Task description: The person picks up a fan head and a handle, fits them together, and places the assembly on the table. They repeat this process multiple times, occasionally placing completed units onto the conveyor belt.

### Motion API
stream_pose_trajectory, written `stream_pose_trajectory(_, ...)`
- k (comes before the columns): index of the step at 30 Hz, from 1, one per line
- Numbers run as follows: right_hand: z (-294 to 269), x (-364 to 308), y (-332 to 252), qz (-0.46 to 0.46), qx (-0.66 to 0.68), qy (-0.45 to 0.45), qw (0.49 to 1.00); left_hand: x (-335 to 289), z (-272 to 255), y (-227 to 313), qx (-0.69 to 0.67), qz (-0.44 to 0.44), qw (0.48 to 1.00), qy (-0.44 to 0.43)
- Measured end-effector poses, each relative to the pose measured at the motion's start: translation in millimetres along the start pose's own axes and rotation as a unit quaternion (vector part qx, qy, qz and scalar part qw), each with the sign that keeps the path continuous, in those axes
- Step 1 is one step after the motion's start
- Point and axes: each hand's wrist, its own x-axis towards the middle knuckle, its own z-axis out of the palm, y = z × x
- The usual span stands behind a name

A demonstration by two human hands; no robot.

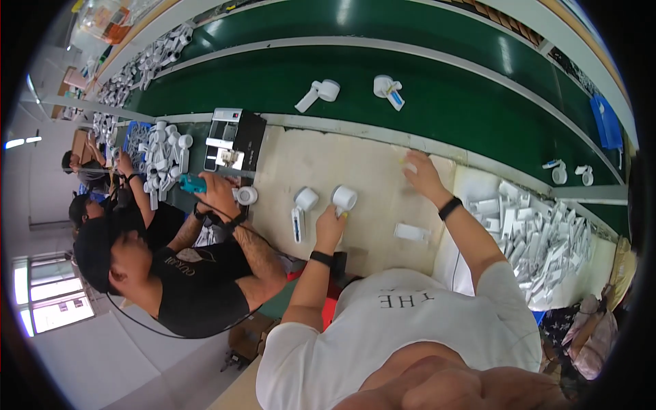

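A: Taking the left hand as the clock's centre, what is it holding?

B: The left hand (331,230) has its fingers closed around a white round-headed part (346,198), whose head points toward twelve to one o'clock, above the pale tabletop (355,154).

A: And the right hand?

B: The right hand (425,179) is at two o'clock, near the table's far edge, fingers loosely bent. It is blurred, so I can't tell whether anything is in it.

A: What lies nearby?

B: A second white part (305,199) lies between nine and ten o'clock, just beside the left hand, its slim arm pointing to six. A flat white piece (413,232) lies at three o'clock, and well beyond it is a heap of white pieces (543,239).

A: Farther out?

B: A black-and-white machine (236,140) stands between ten and eleven. Near nine to ten, a co-worker (205,273) grips a teal tool (193,183).
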Motion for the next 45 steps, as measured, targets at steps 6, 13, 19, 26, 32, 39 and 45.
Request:
stream_pose_trajectory(6,3.7,128.3,-2.6,0.008,-0.182,0.082,0.980,45.1,-36.4,42.7,0.223,-0.046,0.972,-0.065)
stream_pose_trajectory(13,3.9,141.4,31.1,0.008,-0.082,0.060,0.995,256.9,-19.3,2.8,0.086,0.104,0.960,0.247)
stream_pose_trajectory(19,-53.3,23.4,44.4,0.042,-0.068,0.082,0.993,337.8,-21.0,0.5,0.209,0.006,0.968,0.141)
stream_pose_trajectory(26,-70.0,-89.0,0.6,0.147,0.003,0.053,0.988,304.8,-6.8,44.0,-0.207,-0.178,0.957,-0.100)
stream_pose_trajectory(32,-79.7,-150.0,-15.1,0.157,-0.204,0.052,0.965,193.8,-9.7,103.5,-0.666,-0.154,0.610,-0.402)
stream_pose_trajectory(39,-96.8,-138.7,-61.9,0.145,0.574,0.055,0.804,26.4,1.4,173.6,-0.712,-0.069,0.421,-0.558)
stream_pose_trajectory(45,-95.8,-157.0,-87.5,-0.007,0.508,0.042,0.860,-46.1,-8.0,207.9,-0.766,-0.084,0.320,-0.551)
